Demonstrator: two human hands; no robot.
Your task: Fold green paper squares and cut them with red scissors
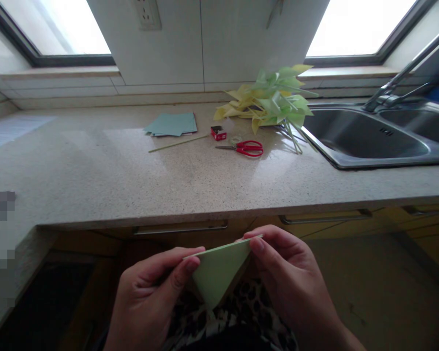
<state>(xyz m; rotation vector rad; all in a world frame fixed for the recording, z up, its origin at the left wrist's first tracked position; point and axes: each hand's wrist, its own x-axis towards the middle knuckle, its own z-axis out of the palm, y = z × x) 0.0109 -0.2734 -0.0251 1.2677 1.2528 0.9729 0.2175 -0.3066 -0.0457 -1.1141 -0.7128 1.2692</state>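
A light green sheet of paper (219, 273), folded into a triangle, hangs point-down between my hands in front of the counter's edge. My left hand (157, 287) pinches its left corner between thumb and fingers. At the right corner, slightly higher, my right hand (289, 273) grips it the same way. The long straight edge is on top and tilts up to the right. Some fingers of each hand are hidden behind the paper.
On the counter (131, 180) lie blue paper sheets (173, 124), a thin green stick (179, 143), a small red box (218, 133), a clear tape roll (236, 140) and red-handled scissors (249, 148). Yellow and green paper pinwheels (274, 100) are heaped beside the steel sink (336, 163).
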